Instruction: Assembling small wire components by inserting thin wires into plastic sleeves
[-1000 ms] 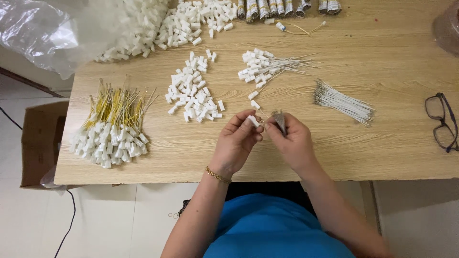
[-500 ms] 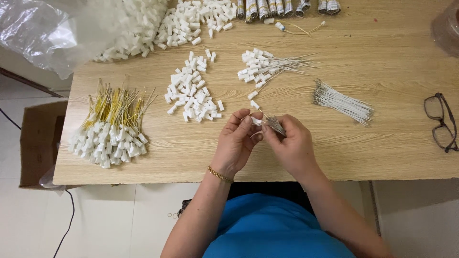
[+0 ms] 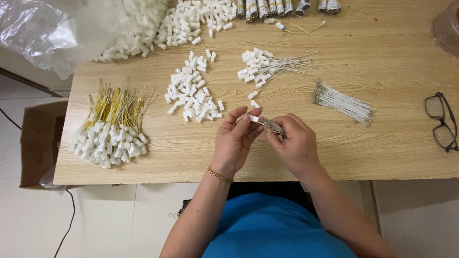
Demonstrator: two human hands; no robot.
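Note:
Over the near part of the wooden table (image 3: 382, 153), my left hand (image 3: 234, 143) pinches a small white plastic connector (image 3: 253, 118) between thumb and fingertips. My right hand (image 3: 296, 143) grips a thin bundle of grey wires (image 3: 272, 126) whose ends point at that connector. A loose pile of white connectors (image 3: 193, 93) lies just beyond my left hand. A bunch of white connectors with grey wires fitted (image 3: 267, 67) lies farther back. A spread of bare grey wires (image 3: 342, 101) sits to the right of my hands.
A heap of connectors with yellow wires (image 3: 112, 129) lies at the left. A clear plastic bag (image 3: 43, 33) and more white connectors (image 3: 158, 24) sit at the back left. Black glasses (image 3: 442, 122) rest at the right edge. A cardboard box (image 3: 38, 143) stands on the floor, left.
Both hands have shifted a little, and the wire bundle now sits closer to the connector held by my left hand. The piles on the table are unchanged.

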